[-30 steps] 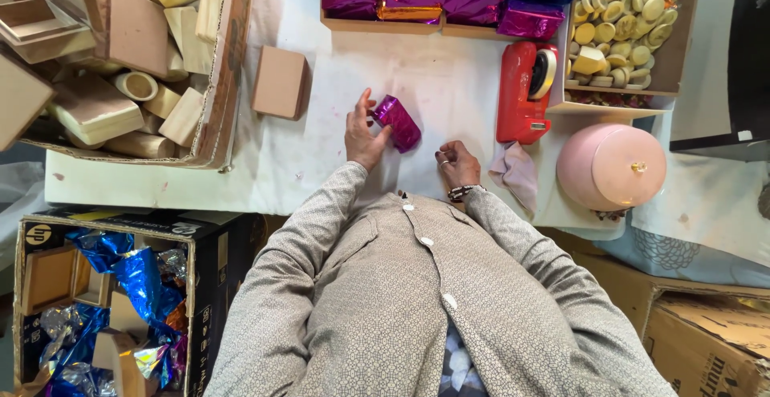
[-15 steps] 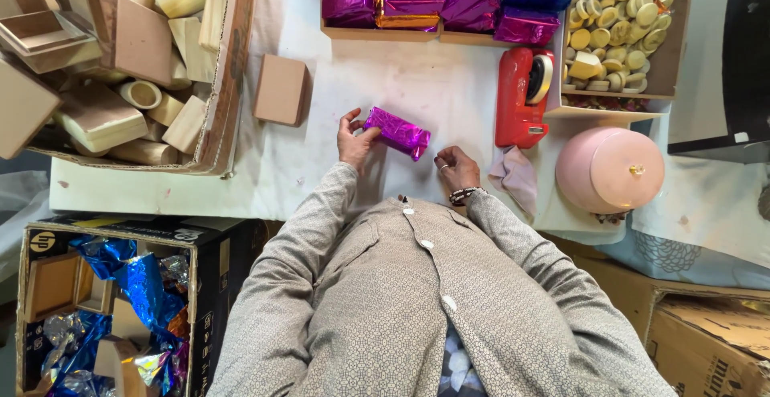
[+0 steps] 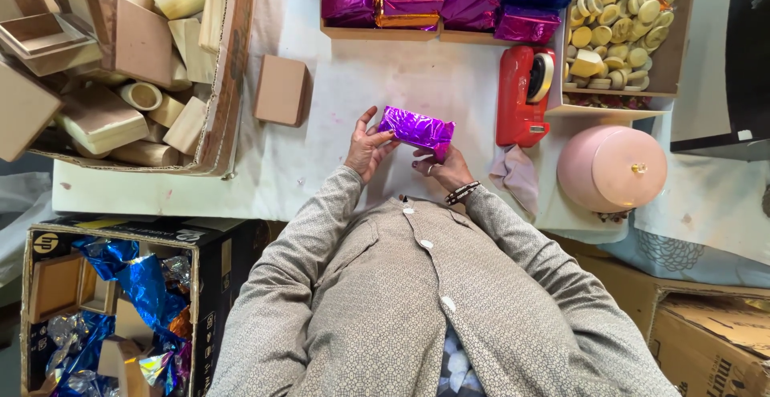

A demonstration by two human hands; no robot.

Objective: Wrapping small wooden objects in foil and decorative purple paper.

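A small box wrapped in shiny purple foil (image 3: 417,128) is held between both hands above the white table (image 3: 385,84). My left hand (image 3: 365,147) grips its left end with fingers spread along the side. My right hand (image 3: 443,166) supports its right lower corner from beneath. A plain brown cardboard box (image 3: 282,90) lies on the table just left of my hands.
A red tape dispenser (image 3: 521,96) stands to the right, a pink round lidded container (image 3: 611,167) beyond it. A tray of foil-wrapped boxes (image 3: 417,0) and a box of round yellow pieces (image 3: 622,24) sit at the back. A carton of wooden boxes (image 3: 120,60) is left; a floor box of foil (image 3: 112,309) below.
The purple wrapped box has been turned from upright to lying flat, and my right hand came up from the table to hold its right end.
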